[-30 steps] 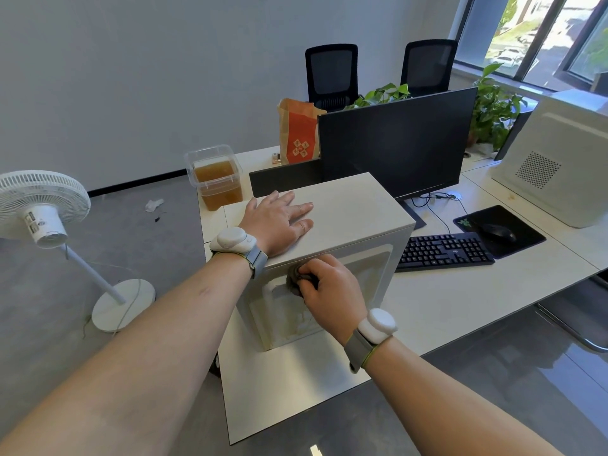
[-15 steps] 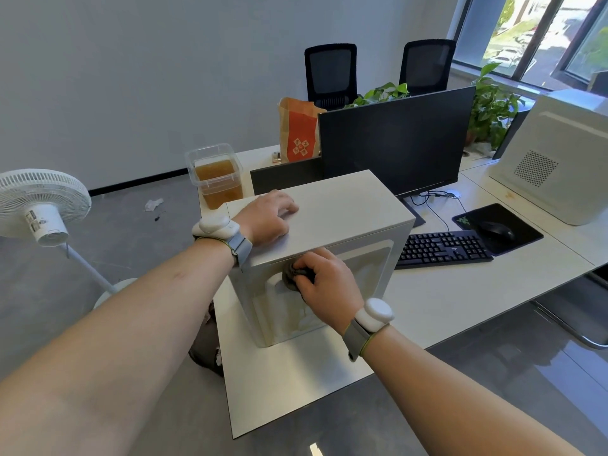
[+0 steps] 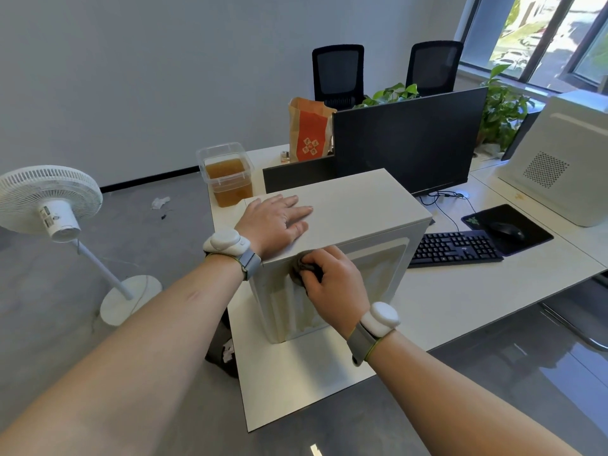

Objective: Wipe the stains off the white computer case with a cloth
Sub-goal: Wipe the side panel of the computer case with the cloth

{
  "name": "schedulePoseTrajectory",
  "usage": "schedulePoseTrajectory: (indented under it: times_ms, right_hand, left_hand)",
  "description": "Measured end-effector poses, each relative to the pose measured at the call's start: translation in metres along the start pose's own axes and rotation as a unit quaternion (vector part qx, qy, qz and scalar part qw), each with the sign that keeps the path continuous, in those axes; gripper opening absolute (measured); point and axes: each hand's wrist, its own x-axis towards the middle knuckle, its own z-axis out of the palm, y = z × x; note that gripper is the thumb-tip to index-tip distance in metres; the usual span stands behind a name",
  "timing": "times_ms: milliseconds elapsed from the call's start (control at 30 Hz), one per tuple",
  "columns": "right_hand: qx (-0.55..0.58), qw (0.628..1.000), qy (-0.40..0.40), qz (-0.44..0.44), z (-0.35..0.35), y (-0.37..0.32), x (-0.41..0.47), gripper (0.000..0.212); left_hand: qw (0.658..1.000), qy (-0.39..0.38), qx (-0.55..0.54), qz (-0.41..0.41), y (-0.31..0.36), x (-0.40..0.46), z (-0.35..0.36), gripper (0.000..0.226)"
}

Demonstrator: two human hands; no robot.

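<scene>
Head view, looking down over both forearms: the white computer case [image 3: 345, 205] stands upright near the front left corner of the white counter [image 3: 460, 304], its glossy side panel facing the camera. The left hand [image 3: 274, 222] lies flat on the case's top near the left end, fingers [image 3: 297, 210] straight and a little spread, palm down. The right hand [image 3: 332, 281] is against the side panel just under the top edge, its fingers curled round a dark grey cloth [image 3: 301, 269] bunched into a wad and pressed to the panel's upper left. Yellowish smears show lower on that panel. Both wrists wear a white sensor on a grey band.

Behind the case, a black monitor [image 3: 408, 143]; to its right on the counter, a black keyboard [image 3: 455, 248] and a mouse [image 3: 508, 230] on a dark pad. A clear tub of amber liquid [image 3: 228, 176] sits behind the left hand, an orange paper bag [image 3: 309, 131] further back. A second white case [image 3: 566, 166] sits at far right. A white standing fan [image 3: 49, 202] stands on the floor at left.
</scene>
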Motion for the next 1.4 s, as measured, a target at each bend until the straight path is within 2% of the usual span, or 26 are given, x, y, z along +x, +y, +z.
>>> schedulePoseTrajectory:
  times_ms: [67, 167, 333, 467, 600, 733, 867, 1033, 1167, 1300, 1400]
  right_hand:
    - [0.014, 1.000, 0.003, -0.012, 0.002, 0.000, 0.001, 0.011]
    - [-0.011, 0.999, -0.037, 0.030, 0.006, 0.004, -0.003, 0.012]
    - [0.024, 0.999, 0.027, -0.015, 0.010, -0.010, -0.003, 0.011]
    - [-0.014, 0.998, -0.043, 0.039, 0.017, -0.010, -0.003, 0.011]
    - [0.006, 1.000, 0.012, -0.011, 0.019, -0.017, -0.006, 0.012]
    - [-0.021, 0.999, -0.037, 0.024, 0.027, -0.015, -0.009, 0.012]
    - [0.009, 1.000, 0.020, -0.020, 0.029, -0.022, -0.011, 0.013]
    - [-0.020, 0.999, -0.034, 0.020, 0.035, -0.022, -0.014, 0.013]
    - [0.023, 1.000, 0.021, -0.003, 0.034, -0.028, -0.011, 0.013]
    - [-0.023, 0.997, -0.061, 0.043, 0.039, -0.025, -0.014, 0.014]
    - [0.041, 0.999, 0.007, 0.003, 0.042, -0.033, -0.018, 0.013]
  left_hand:
    - [1.000, 0.008, -0.003, 0.000, -0.001, 0.001, 0.000, 0.053]
    - [1.000, 0.009, -0.007, -0.003, 0.000, 0.000, -0.001, 0.052]
    - [1.000, 0.027, -0.010, -0.001, 0.000, -0.001, 0.000, 0.050]
    - [1.000, 0.025, -0.008, 0.001, 0.000, 0.000, -0.001, 0.050]
    - [0.999, 0.036, -0.015, 0.002, 0.001, -0.001, 0.001, 0.050]
    - [1.000, 0.027, -0.014, 0.001, 0.000, 0.000, -0.001, 0.050]
    - [0.999, 0.037, -0.016, 0.002, 0.000, 0.000, 0.000, 0.050]
    - [0.999, 0.029, -0.014, 0.002, -0.002, 0.001, 0.001, 0.050]
    - [0.999, 0.041, -0.019, 0.004, -0.001, 0.001, 0.002, 0.050]
    - [0.999, 0.032, -0.019, 0.002, -0.002, 0.002, 0.002, 0.050]
    - [0.999, 0.033, -0.018, 0.005, 0.000, 0.002, 0.002, 0.051]
